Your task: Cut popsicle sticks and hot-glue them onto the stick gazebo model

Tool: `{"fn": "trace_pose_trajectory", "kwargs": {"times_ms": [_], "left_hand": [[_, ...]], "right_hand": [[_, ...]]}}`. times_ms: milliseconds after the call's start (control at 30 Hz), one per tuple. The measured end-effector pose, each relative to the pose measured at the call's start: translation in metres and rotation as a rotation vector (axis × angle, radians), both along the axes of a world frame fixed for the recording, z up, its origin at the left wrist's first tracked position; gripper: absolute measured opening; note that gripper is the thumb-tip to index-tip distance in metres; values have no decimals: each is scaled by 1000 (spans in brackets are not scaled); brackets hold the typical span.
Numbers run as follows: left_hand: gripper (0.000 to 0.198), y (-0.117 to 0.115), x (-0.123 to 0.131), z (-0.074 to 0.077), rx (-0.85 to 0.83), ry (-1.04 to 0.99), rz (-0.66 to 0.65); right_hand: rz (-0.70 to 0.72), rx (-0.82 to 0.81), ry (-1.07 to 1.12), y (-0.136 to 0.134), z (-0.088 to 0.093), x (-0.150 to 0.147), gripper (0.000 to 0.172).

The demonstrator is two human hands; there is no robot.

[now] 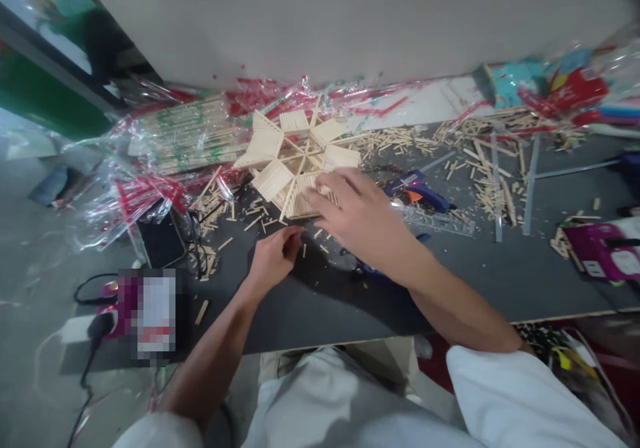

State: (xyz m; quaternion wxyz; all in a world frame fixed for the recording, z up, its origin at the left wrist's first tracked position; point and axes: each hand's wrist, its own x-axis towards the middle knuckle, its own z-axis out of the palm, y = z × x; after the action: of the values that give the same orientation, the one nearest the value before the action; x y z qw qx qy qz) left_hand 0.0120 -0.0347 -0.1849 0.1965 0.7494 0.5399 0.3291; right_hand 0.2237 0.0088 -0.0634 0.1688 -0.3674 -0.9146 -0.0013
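A star-shaped structure of pale wooden sticks [269, 140] rests on the dark table, with slatted panels around a spoked centre. My right hand [357, 211] lies over its lower right panels, fingers apart and slightly bent, holding nothing that I can see. Close to the structure's lower edge, my left hand [275, 255] is closed with fingers curled together above the tabletop; whatever it may pinch is too small to make out. A blue glue gun [423, 191] lies just beyond my right hand.
Short stick pieces [395, 140] litter the dark table [330, 308]. Plastic-wrapped stick bundles [187, 135] lie back left, a phone [161, 238] at left. Clear glue sticks [495, 188], a clear ruler [437, 220] and a purple box [597, 251] are at right.
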Motion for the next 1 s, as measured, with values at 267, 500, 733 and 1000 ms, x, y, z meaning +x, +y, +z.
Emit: {"fn": "trace_pose_trajectory", "kwargs": {"times_ms": [267, 500, 733, 1000], "left_hand": [[22, 1, 1, 1, -38, 50, 50], [25, 0, 2, 6, -45, 9, 38], [24, -3, 1, 2, -45, -2, 38], [26, -4, 0, 0, -12, -2, -8]], "right_hand": [[211, 95, 21, 16, -18, -1, 29], [583, -424, -184, -13, 16, 0, 12], [1082, -710, -519, -67, 30, -23, 6], [652, -556, -377, -45, 45, 21, 13]]}}
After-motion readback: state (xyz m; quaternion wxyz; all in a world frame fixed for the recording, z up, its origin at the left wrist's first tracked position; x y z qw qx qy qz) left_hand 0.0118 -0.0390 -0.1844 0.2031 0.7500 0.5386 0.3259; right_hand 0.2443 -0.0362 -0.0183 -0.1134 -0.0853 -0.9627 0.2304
